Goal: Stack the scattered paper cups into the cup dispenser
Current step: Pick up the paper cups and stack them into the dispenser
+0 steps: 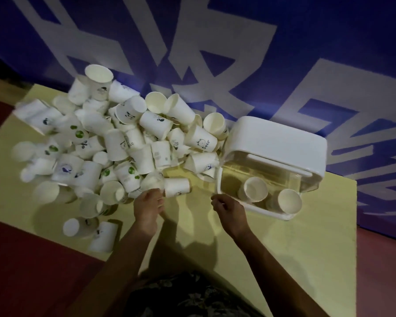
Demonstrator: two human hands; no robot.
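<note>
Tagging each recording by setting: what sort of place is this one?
Probably an indoor staged or event space, not a kitchen: a yellow table stands against a blue banner with large white characters, holding only a heap of paper cups and a cup dispenser.

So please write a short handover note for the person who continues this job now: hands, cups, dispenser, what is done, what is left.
Left hand: at the near edge of the pile; its fingers touch a lying cup; a firm grip cannot be confirmed.
Right hand: loosely curled, holds nothing, beside the dispenser.
Dispenser: at the right on the yellow table, lid up, two cup stacks visible inside.
Done: a few cups loaded.
Left: the big cup pile at the left, many lying on their sides, remains to be stacked and loaded.
</note>
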